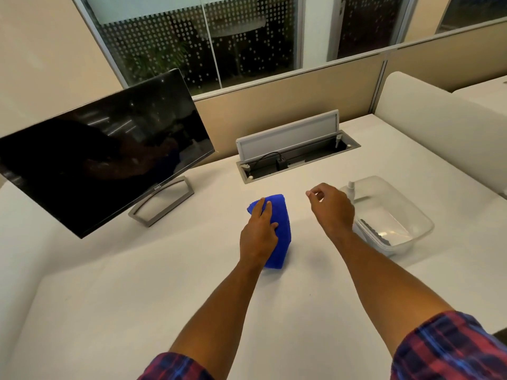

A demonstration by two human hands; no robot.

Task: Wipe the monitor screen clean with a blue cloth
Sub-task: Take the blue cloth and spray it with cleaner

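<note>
One monitor [104, 157], one cloth [277, 229], one tub [417, 220].

There is one view only, from the person's head. It looks forward and down at the counter [137, 270], close above both forearms, with the monitor [104, 149] left of the left hand [259, 234].

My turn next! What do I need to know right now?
Left hand: lies on the blue cloth on the desk, fingers straight.
Right hand: hovers loosely curled, holding nothing, beside the clear tub.
Monitor: stands far left, screen dark, nothing touching it.
Done: cloth under the hand.
Left: lift the cloth and wipe the whole screen.
</note>
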